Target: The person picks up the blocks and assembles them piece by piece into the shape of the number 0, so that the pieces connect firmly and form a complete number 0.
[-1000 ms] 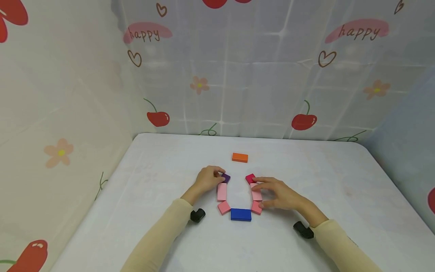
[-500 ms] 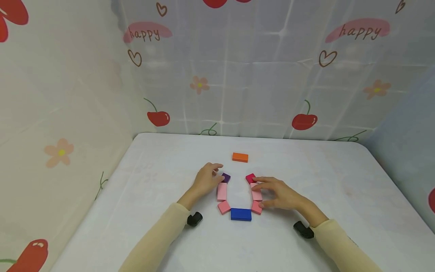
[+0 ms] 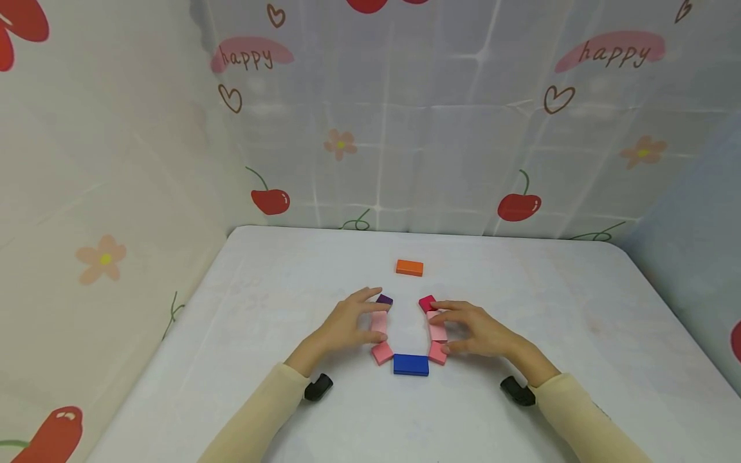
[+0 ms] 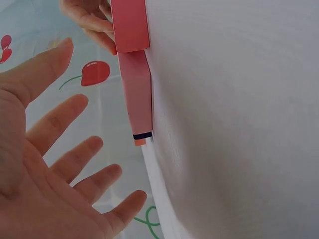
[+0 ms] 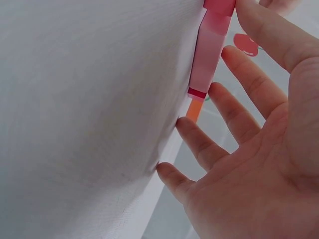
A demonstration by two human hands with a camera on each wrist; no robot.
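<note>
Several coloured blocks form a U on the white table. A blue block [image 3: 411, 365] makes its near side. Up the left run a pink block [image 3: 382, 353], a lighter pink block [image 3: 379, 321] and a purple block [image 3: 384, 299]. My left hand [image 3: 347, 323] is spread over that row, fingers loosely extended and holding nothing. Up the right run a pink block [image 3: 437, 352], a light pink block [image 3: 438, 330] and a crimson block [image 3: 427, 303]. My right hand [image 3: 479, 331] lies along this row, its extended fingertips at the blocks' outer sides.
An orange block [image 3: 410, 267] lies alone beyond the U's open far end. Printed curtains [image 3: 405, 128] hang behind the table [image 3: 278, 270] and at both sides. A black wrist camera [image 3: 318, 388] sits at the left sleeve, another black camera [image 3: 517, 390] at the right.
My left hand has left the purple block, drawn back toward me and spread its fingers along the left row. My right hand and the blocks look unmoved.
</note>
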